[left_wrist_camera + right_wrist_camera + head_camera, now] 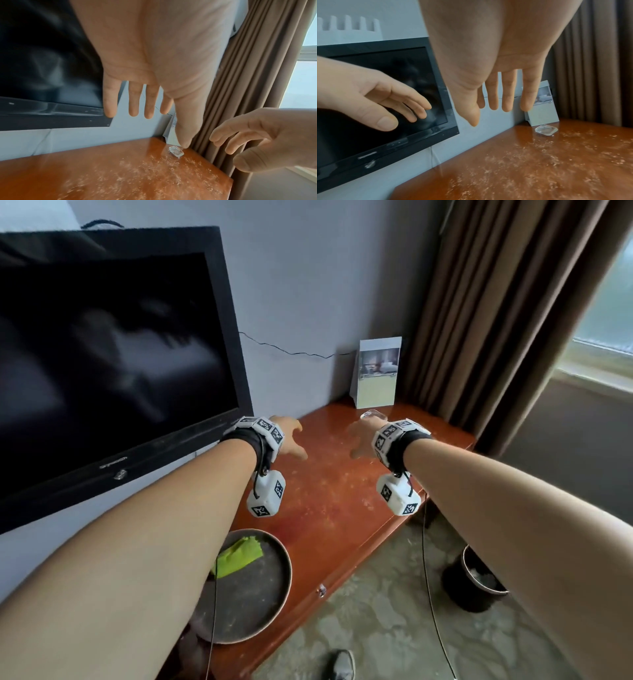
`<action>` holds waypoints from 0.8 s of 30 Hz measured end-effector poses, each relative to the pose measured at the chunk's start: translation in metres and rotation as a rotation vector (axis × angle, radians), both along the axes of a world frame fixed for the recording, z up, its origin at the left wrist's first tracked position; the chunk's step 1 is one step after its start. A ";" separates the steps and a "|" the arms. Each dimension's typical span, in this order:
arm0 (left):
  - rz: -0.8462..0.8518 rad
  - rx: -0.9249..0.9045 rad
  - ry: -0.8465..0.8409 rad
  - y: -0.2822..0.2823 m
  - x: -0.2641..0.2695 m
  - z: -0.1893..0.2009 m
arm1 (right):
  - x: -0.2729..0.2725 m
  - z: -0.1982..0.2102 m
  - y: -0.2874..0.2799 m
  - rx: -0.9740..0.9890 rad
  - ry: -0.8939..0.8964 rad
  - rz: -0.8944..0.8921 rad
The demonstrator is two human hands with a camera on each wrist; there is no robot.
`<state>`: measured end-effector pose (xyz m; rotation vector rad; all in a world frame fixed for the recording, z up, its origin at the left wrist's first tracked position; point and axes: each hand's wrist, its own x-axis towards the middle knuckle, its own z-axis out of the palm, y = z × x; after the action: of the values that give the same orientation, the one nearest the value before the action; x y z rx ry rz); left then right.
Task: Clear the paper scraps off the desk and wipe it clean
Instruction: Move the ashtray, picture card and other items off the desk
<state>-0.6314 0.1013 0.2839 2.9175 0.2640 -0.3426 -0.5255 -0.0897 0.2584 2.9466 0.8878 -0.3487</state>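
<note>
The reddish wooden desk [335, 491] is dusted with fine white paper specks [137, 169] over most of its top, and the right wrist view shows the specks [547, 155] too. One small scrap [366, 503] lies near the front edge. My left hand [291, 436] hovers above the desk with its fingers [150, 102] spread and straight, holding nothing. To its right, my right hand [359, 440] hovers at the same height, its fingers [491, 102] straight and empty. A folded green cloth [239, 554] lies on a round dark tray [274, 607] under my left forearm.
A clear glass ashtray [373, 415] sits at the desk's far end before a standing photo card [376, 374]. A black TV [102, 354] hangs on the wall at left. Brown curtains [479, 320] close the right side. A dark bin [476, 580] stands on the floor.
</note>
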 end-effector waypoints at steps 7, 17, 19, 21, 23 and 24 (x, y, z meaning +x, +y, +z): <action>-0.047 -0.025 0.024 -0.035 0.142 -0.041 | 0.128 -0.023 -0.046 -0.073 0.010 -0.065; -0.019 -0.069 0.106 -0.049 0.311 -0.062 | 0.268 -0.024 -0.054 -0.109 0.098 -0.012; 0.003 -0.070 0.096 -0.048 0.336 -0.067 | 0.293 -0.027 -0.052 -0.110 0.111 0.001; 0.029 -0.065 0.087 -0.049 0.361 -0.074 | 0.323 -0.035 -0.050 -0.117 0.116 0.033; 0.058 -0.062 0.093 -0.048 0.386 -0.082 | 0.355 -0.045 -0.047 -0.160 0.124 0.068; 0.078 -0.066 0.101 -0.048 0.400 -0.087 | 0.371 -0.050 -0.046 -0.179 0.124 0.088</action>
<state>-0.2317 0.0533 0.1966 2.8199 0.3731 -0.4770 -0.1549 -0.1357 0.2084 2.7381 0.9428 -0.5795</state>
